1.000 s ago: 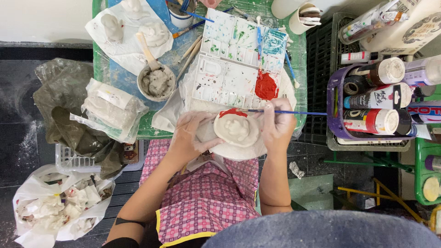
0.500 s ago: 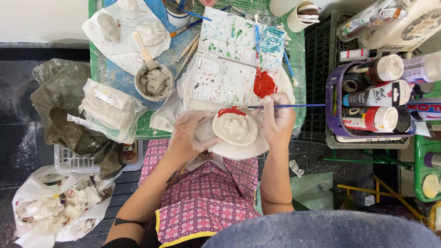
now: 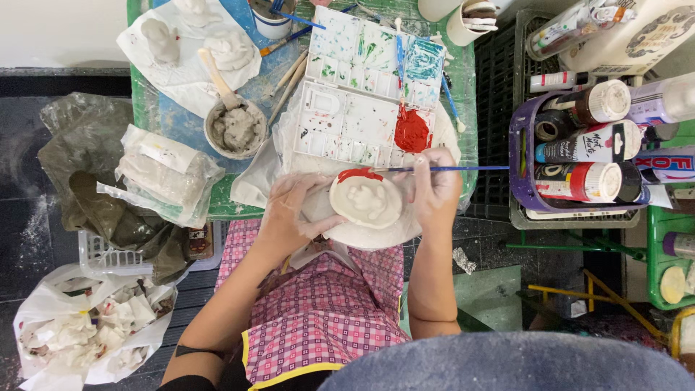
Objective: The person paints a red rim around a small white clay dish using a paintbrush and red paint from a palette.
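We see our left hand (image 3: 293, 213) curled around the side of a round white clay piece (image 3: 366, 203), holding it just above our pink checked apron (image 3: 326, 311). The clay piece has a bumpy shape in the middle and red paint along its top edge. Our right hand (image 3: 436, 190) pinches a thin blue paintbrush (image 3: 449, 169), and the tip touches the red edge. Just behind it on the green counter (image 3: 174, 127) lies a white paint tray (image 3: 362, 108) with a blob of red paint (image 3: 413, 132). A bowl of gray clay (image 3: 233, 129) sits to the left. A purple basket (image 3: 518, 156) of paint bottles stands to the right.
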